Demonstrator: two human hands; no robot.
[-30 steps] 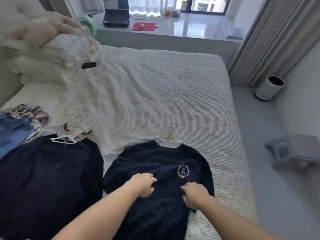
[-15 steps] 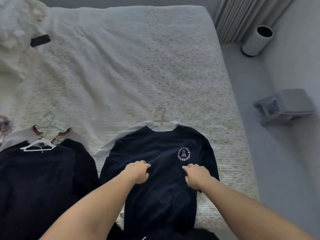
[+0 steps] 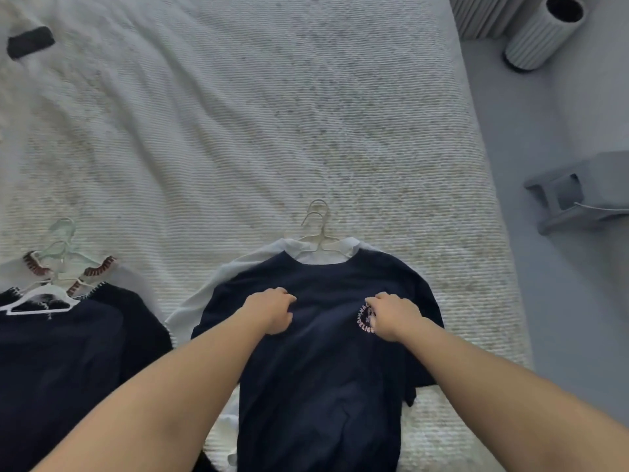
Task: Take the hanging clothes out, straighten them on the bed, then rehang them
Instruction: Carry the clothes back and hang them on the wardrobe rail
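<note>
While the navy T-shirt (image 3: 320,362) lies lengthwise on the bed (image 3: 272,131) at lower centre, collar and hangers (image 3: 318,229) pointing up-frame, both grips pinch its chest: left hand (image 3: 272,310) and right hand (image 3: 394,315) level, equally near, hem trailing down-frame.

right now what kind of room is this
Most likely a bedroom: a bed with a white textured cover, a navy T-shirt on a hanger laid on it, and a ribbed bin on the floor.
</note>
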